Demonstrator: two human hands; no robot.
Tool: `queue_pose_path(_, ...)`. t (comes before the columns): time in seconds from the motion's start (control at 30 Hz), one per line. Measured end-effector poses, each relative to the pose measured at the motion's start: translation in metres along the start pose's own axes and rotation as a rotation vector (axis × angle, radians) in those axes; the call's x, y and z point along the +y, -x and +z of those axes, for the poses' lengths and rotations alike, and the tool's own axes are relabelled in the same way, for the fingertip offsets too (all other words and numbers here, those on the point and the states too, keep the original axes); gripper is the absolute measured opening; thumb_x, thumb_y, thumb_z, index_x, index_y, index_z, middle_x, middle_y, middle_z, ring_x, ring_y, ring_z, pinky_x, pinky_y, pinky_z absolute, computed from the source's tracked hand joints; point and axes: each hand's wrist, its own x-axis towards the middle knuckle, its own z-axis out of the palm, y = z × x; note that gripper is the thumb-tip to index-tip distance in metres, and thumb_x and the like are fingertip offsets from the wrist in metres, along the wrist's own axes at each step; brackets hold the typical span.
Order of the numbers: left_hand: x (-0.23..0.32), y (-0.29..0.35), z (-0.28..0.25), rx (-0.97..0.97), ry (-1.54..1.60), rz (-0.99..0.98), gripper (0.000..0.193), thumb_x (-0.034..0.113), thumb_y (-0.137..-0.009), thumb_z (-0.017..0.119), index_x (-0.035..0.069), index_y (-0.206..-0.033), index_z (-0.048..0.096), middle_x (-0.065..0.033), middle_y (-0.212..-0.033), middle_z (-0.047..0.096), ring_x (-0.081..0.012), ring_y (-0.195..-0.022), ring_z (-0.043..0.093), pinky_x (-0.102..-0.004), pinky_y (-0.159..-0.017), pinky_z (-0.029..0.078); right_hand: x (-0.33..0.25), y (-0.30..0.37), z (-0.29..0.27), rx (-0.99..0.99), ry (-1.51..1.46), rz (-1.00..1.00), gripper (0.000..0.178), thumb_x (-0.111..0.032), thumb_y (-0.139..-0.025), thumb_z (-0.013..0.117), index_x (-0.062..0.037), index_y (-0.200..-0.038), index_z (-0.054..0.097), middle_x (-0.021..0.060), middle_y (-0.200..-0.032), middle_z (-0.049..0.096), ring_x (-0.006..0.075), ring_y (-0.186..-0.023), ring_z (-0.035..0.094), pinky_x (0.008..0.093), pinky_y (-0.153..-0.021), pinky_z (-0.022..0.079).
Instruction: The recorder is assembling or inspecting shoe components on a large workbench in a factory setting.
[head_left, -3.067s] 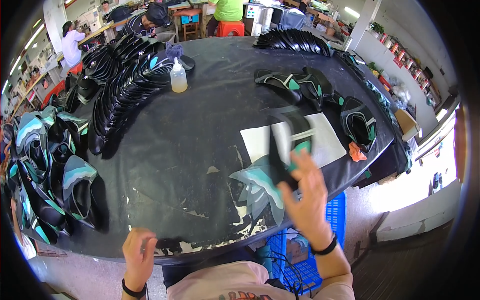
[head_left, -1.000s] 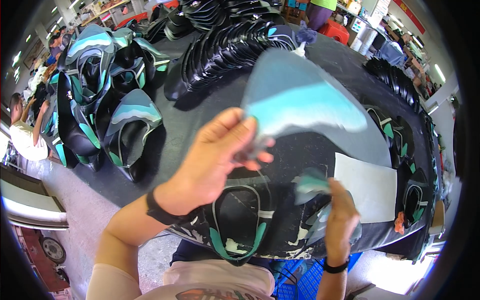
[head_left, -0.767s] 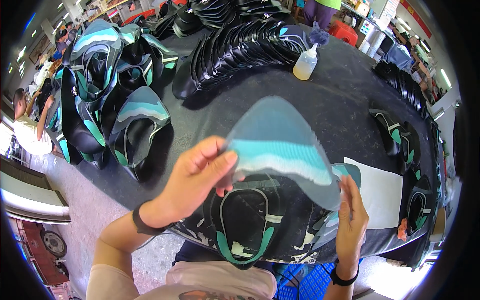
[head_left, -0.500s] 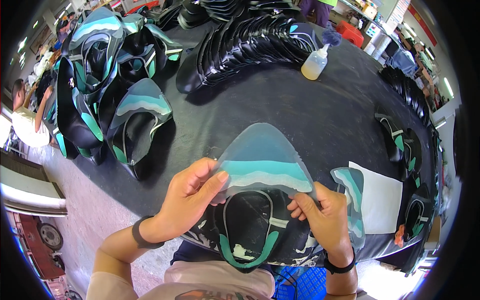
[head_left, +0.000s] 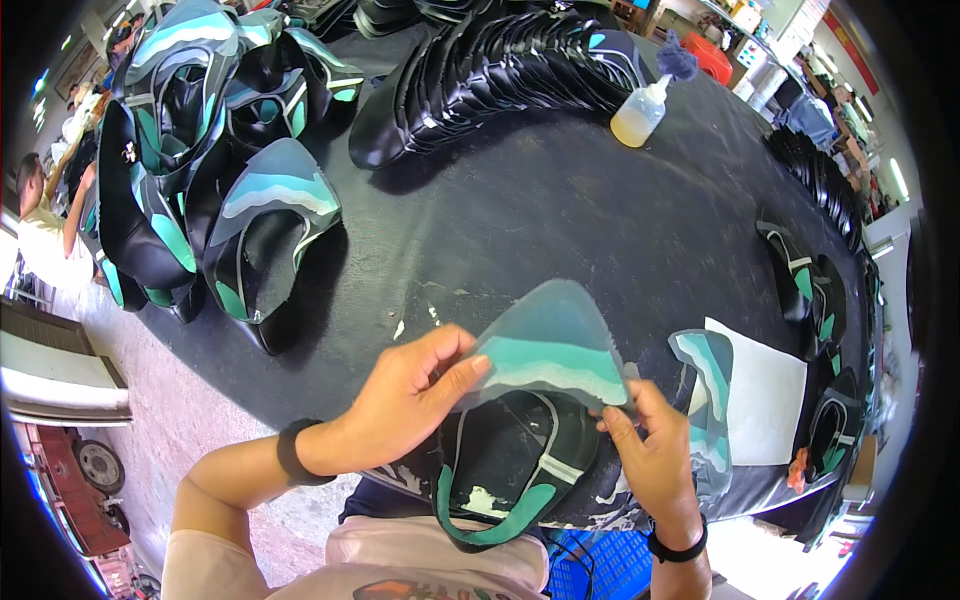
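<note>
A shoe upper [head_left: 555,345] is stretched between my hands over the near edge of the table. Its pointed toe panel has grey, teal and white wavy bands and faces away from me. The dark heel loop with a teal collar hangs toward my body. My left hand [head_left: 410,405] pinches the panel's left edge, thumb on top. At the right lower corner, my right hand [head_left: 650,450] grips it between thumb and fingers. Beside my right hand lie a loose wavy-banded panel [head_left: 708,380] and a white sheet [head_left: 765,400].
Finished-looking uppers [head_left: 265,215] heap at the left of the black table [head_left: 520,220]. A long row of black pieces [head_left: 490,90] curves behind, near a bottle of yellowish liquid [head_left: 638,118]. More uppers [head_left: 800,275] lie along the right edge. A person [head_left: 50,235] stands far left.
Both hands have shifted slightly right and toward me with the shoe upper. Its heel loop now twists, swinging to the right, and the toe panel is tilted more.
</note>
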Motion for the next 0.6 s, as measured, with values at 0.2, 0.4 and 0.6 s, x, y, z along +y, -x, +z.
queue_pose_path(0.2,0.045,-0.012,-0.01,0.021,0.127,0.036,0.016,0.018,-0.105,0.066,0.002,-0.103,0.063,0.0023,-0.083,0.063,-0.0017,-0.071,0.054,-0.0208,-0.061,0.045,-0.034,-0.01,-0.008,0.113,-0.315,0.123,0.021,-0.02,-0.107,0.06,-0.0003,-0.108,0.067,0.0054,-0.084,0.073,0.0052,-0.069,0.062,0.02,-0.059,0.046)
queue_pose_path(0.4,0.014,-0.012,-0.018,-0.084,0.098,-0.168,0.018,0.018,-0.101,0.072,0.001,-0.098,0.066,0.0029,-0.076,0.063,-0.0016,-0.067,0.053,-0.0218,-0.057,0.043,-0.012,-0.013,0.001,0.063,-0.131,0.199,0.019,-0.014,-0.101,0.065,0.0024,-0.091,0.065,0.0065,-0.07,0.065,0.0086,-0.059,0.056,0.0272,-0.053,0.042)
queue_pose_path(0.6,-0.009,-0.02,-0.014,-0.177,-0.475,-0.03,0.033,0.031,-0.099,0.07,0.0,-0.087,0.064,-0.0193,-0.064,0.059,-0.0357,-0.055,0.061,-0.0405,-0.054,0.048,0.012,-0.012,0.01,-0.041,0.279,0.122,0.024,-0.012,-0.088,0.072,-0.0008,-0.076,0.056,0.0145,-0.064,0.057,0.0332,-0.052,0.052,0.0394,-0.051,0.042)
